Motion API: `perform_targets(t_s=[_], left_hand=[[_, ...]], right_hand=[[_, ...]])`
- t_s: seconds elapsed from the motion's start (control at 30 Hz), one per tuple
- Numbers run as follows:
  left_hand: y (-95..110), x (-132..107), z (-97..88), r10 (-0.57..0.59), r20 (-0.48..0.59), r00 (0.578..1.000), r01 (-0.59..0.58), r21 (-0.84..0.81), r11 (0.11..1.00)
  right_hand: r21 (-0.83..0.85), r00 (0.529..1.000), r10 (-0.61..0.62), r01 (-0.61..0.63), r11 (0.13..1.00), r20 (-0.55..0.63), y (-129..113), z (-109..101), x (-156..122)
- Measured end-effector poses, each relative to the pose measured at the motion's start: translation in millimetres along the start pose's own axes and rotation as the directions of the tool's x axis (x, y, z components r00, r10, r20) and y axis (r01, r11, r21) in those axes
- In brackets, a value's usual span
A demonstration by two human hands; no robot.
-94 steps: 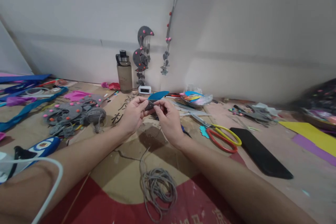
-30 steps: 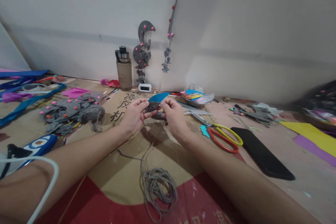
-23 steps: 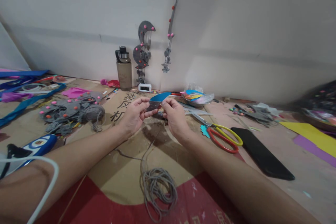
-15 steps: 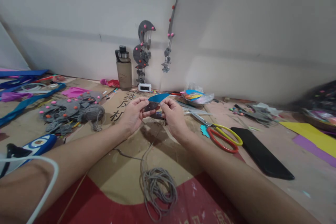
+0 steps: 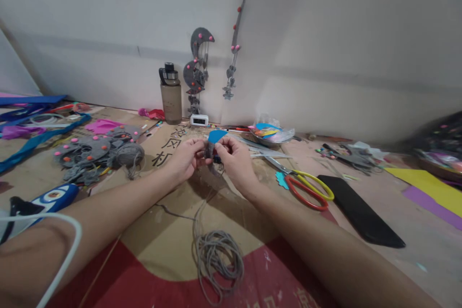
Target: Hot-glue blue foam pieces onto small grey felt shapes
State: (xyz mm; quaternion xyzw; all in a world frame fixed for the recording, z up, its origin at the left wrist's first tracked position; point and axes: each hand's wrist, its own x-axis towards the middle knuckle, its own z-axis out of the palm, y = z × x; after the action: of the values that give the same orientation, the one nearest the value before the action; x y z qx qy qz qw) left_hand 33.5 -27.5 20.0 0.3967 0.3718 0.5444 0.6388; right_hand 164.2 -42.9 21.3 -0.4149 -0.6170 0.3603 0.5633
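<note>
Between my two hands is a small felt piece [image 5: 217, 136], blue on its upper part with a grey strip along its side. My left hand [image 5: 188, 159] pinches its left edge at the grey part. From the right, my right hand [image 5: 236, 161] holds it between thumb and fingers. Grey cord runs down from the hands to a loose coil of grey yarn [image 5: 220, 260] lying on the cardboard [image 5: 162, 250]. Scissors [image 5: 306, 187] with red and yellow handles lie right of my right hand, beside a scalloped turquoise scrap [image 5: 281, 180].
A black phone-like slab [image 5: 361, 211] lies at right, near yellow felt [image 5: 429, 187]. Grey felt shapes with pink and orange balls [image 5: 90, 151] lie at left. A bottle [image 5: 171, 101], small clock [image 5: 199, 120] and filled dish [image 5: 269, 139] stand before the white board [image 5: 325, 57]. A white cable [image 5: 74, 231] crosses lower left.
The felt piece has been turned from lying sideways to more upright, its grey part now at the left and below. Both hands have shifted their grip slightly on it.
</note>
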Motion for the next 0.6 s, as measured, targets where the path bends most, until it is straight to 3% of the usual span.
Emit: perform_targets(t_s=[0.07, 0.13, 0.3, 0.4, 0.5, 0.6], left_hand=[[-3, -2, 1.7, 0.087, -0.057, 0.995, -0.081, 0.094, 0.992], [-5, -5, 2.8, 0.191, -0.040, 0.981, -0.177, 0.235, 0.956], [-5, -13, 3.3, 0.401, 0.122, 0.908, -0.393, 0.579, 0.715], [-3, -14, 2.5, 0.437, 0.162, 0.885, -0.426, 0.659, 0.619], [-2, -12, 1.4, 0.429, 0.163, 0.888, -0.418, 0.676, 0.607], [0, -9, 1.1, 0.414, 0.160, 0.896, -0.418, 0.619, 0.665]], right_hand=[[-0.045, 0.999, -0.003, 0.001, 0.999, -0.033, -1, 1, -1], [-0.082, 0.999, -0.007, 0.002, 0.997, -0.053, -1, 1, -2], [-0.119, 0.998, -0.037, 0.030, 0.992, -0.058, 1, 0, -1], [-0.128, 0.997, -0.060, 0.054, 0.990, -0.040, 5, 0, -1], [-0.136, 0.992, -0.123, 0.123, 0.983, 0.006, 9, 1, -2], [-0.135, 0.988, -0.153, 0.154, 0.979, 0.018, 10, 2, -3]])
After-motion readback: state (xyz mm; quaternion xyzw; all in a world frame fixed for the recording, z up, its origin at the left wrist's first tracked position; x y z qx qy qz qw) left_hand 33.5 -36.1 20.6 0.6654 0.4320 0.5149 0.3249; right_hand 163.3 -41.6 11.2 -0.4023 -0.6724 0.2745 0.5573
